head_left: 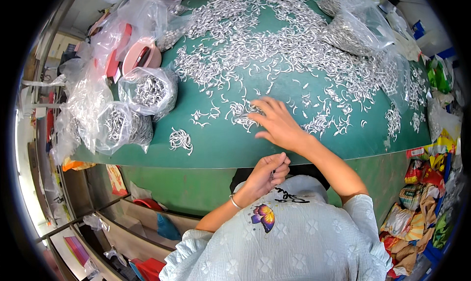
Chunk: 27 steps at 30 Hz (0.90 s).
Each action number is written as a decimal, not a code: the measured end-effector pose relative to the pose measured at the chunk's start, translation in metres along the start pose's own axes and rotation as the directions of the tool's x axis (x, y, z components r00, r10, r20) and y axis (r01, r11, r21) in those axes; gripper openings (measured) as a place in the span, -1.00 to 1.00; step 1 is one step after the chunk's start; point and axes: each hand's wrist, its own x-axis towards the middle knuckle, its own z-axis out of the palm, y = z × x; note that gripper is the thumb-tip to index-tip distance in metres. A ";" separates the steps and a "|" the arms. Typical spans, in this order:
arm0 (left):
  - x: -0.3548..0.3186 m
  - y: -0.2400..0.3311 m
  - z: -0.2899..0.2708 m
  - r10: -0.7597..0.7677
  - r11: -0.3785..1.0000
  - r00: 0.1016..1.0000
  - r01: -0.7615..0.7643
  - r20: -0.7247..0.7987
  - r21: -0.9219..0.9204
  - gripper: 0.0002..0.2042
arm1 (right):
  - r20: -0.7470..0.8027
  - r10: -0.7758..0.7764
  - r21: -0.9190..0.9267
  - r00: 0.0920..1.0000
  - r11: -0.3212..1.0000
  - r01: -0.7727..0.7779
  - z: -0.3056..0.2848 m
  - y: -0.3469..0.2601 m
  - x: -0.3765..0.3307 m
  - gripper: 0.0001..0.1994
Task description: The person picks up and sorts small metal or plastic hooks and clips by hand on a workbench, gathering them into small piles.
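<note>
My right hand (pixel 275 121) reaches over the green table (pixel 216 146), fingers spread, fingertips at a small cluster of curved silvery pieces (pixel 239 115). Nearer to me, just past the table's front edge, my left hand (pixel 269 175) is closed with thumb and fingertips together; whatever may be inside it is hidden. A wide heap of the same hook-like pieces (pixel 274 48) covers the far part of the table. One small separate pile (pixel 181 140) lies to the left, near the front edge.
Clear plastic bags of silvery pieces (pixel 125 126) (pixel 152 92) stand at the left, beside a pink container (pixel 153 60). More filled bags (pixel 351 35) lie at the far right. Drawers (pixel 147 222) sit below left; colourful packages (pixel 407 219) are stacked at the right.
</note>
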 end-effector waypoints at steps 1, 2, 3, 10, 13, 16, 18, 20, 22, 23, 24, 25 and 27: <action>-0.002 0.000 -0.001 0.027 1.000 1.000 -0.027 -0.012 0.000 -0.77 | 0.036 0.000 0.047 0.999 0.999 -0.002 0.002 0.004 -0.004 -0.63; -0.006 0.002 0.000 0.053 0.999 0.998 -0.053 -0.025 0.002 -0.78 | 0.071 0.000 0.094 0.997 0.996 -0.007 0.002 0.008 -0.008 -0.68; -0.008 0.003 -0.001 0.078 0.997 0.996 -0.078 -0.039 0.004 -0.78 | 0.065 -0.010 0.126 0.998 0.992 0.002 0.001 0.010 -0.013 -0.71; -0.029 0.019 -0.010 0.193 0.981 0.973 -0.196 -0.125 -0.009 -0.76 | 0.075 0.282 0.382 0.957 0.878 -0.289 -0.054 0.020 -0.039 -0.76; -0.034 0.020 -0.022 0.229 0.968 0.969 -0.237 -0.092 -0.082 -0.74 | -0.106 0.312 0.103 0.944 0.948 -0.301 -0.062 0.027 -0.039 -0.80; -0.033 0.021 -0.019 0.249 0.966 0.959 -0.256 -0.131 -0.034 -0.74 | -0.211 0.264 0.044 0.941 0.964 -0.261 -0.049 0.020 -0.027 -0.83; -0.030 0.020 -0.019 0.237 0.969 0.959 -0.245 -0.156 -0.028 -0.74 | -0.217 0.151 0.003 0.964 0.988 -0.154 -0.034 0.007 -0.005 -0.84; -0.028 0.018 -0.019 0.229 0.971 0.962 -0.237 -0.151 -0.036 -0.74 | -0.140 0.117 -0.171 0.983 0.975 -0.141 -0.017 0.011 0.008 -0.85; -0.027 0.015 -0.021 0.228 0.970 0.967 -0.236 -0.117 -0.063 -0.74 | -0.118 0.110 -0.234 0.987 0.963 -0.135 -0.014 0.012 0.011 -0.87; -0.027 0.015 -0.022 0.230 0.968 0.967 -0.239 -0.113 -0.074 -0.74 | -0.137 0.115 -0.213 0.984 0.967 -0.143 -0.018 0.011 0.010 -0.90; -0.028 0.015 -0.023 0.231 0.967 0.967 -0.241 -0.110 -0.084 -0.74 | -0.156 0.122 -0.192 0.980 0.970 -0.151 -0.022 0.011 0.008 -0.92; -0.028 0.015 -0.024 0.230 0.966 0.968 -0.240 -0.103 -0.096 -0.74 | -0.152 0.308 0.117 0.939 0.949 -0.293 -0.023 0.013 0.001 -0.91; -0.028 0.017 -0.025 0.214 0.967 0.969 -0.228 -0.119 -0.113 -0.74 | 0.020 0.612 0.654 0.790 0.590 -0.473 -0.025 0.014 -0.016 -0.89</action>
